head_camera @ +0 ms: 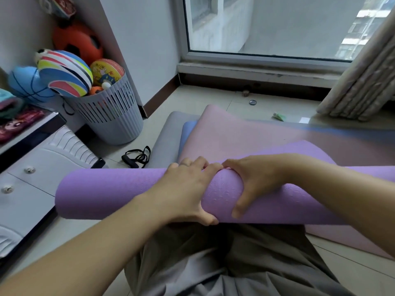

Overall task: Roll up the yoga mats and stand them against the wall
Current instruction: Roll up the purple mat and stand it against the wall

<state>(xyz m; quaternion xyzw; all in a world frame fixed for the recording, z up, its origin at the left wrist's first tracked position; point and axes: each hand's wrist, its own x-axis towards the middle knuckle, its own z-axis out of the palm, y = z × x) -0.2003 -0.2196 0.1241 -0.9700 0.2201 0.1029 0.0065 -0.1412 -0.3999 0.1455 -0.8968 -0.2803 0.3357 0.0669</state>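
purple mat (119, 193) roll gripped by left hand (188, 189) and right hand (254, 180).

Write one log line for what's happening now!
purple mat: partly rolled | left hand: grips it | right hand: grips it | pink mat: flat underneath

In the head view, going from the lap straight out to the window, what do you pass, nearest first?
Trousers → purple mat, rolled, gripped by the left hand and right hand → pink mat, flat → lid on the floor → window.
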